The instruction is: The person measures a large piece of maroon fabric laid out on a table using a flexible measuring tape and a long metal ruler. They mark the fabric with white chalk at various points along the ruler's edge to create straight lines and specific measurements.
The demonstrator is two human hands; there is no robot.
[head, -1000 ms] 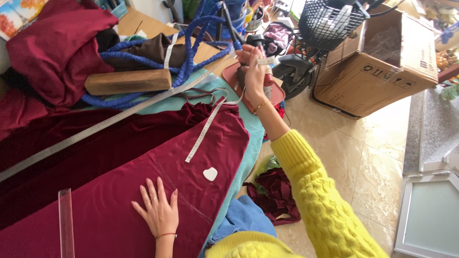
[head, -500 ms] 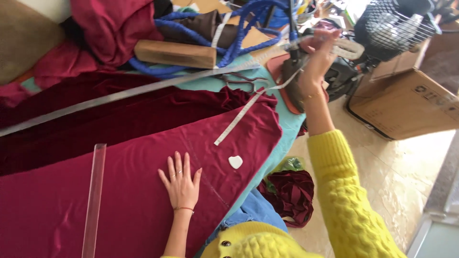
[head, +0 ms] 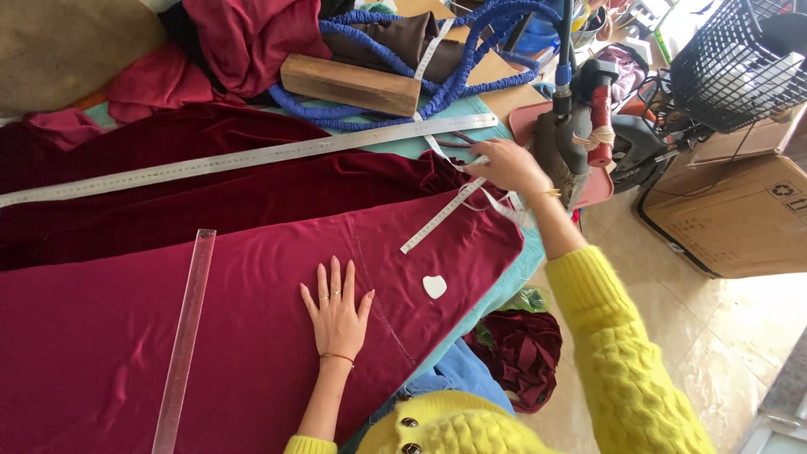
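Head view: the left hand [head: 336,309] lies flat, fingers spread, on the red cloth [head: 252,328], holding it smooth. The right hand [head: 504,165] pinches the white tape measure [head: 443,214] at the cloth's far edge, just beside the iron [head: 565,151]. The white chalk piece [head: 435,287] rests on the cloth, right of the left hand. Judgement: the person should keep the tape taut and the cloth unwrinkled.
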